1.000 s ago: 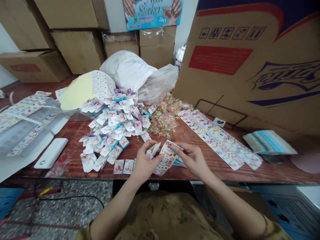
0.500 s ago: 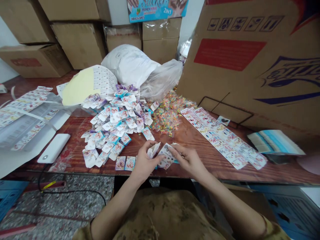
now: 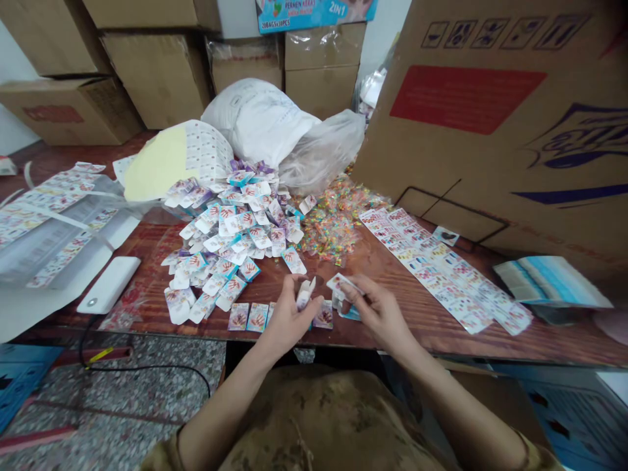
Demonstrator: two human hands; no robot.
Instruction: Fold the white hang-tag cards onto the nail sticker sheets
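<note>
My left hand point(image 3: 288, 315) is closed around a small white candy box point(image 3: 304, 294), its end tilted up between thumb and fingers. Pinched in my right hand point(image 3: 380, 311) is a small folded sticker sheet point(image 3: 337, 282), just right of the box and apart from it. Below the hands, a row of small printed boxes point(image 3: 239, 316) lies along the table's front edge, partly hidden by my left hand. A big heap of flattish small boxes point(image 3: 240, 229) lies beyond my left hand. Wrapped colourful candies point(image 3: 333, 226) are piled beside that heap.
Long sticker strips point(image 3: 436, 268) lie at the right, near a blue-and-white stack point(image 3: 554, 281). A large carton point(image 3: 471, 157) rises behind them. A white power bank point(image 3: 108, 284) with a cable sits at the left. White sacks point(image 3: 260, 121) and cartons point(image 3: 157, 78) stand at the back.
My right hand has drawn away to the right with the sticker sheet, opening a gap from the box in my left hand. More of the front row of boxes shows. The view has shifted slightly.
</note>
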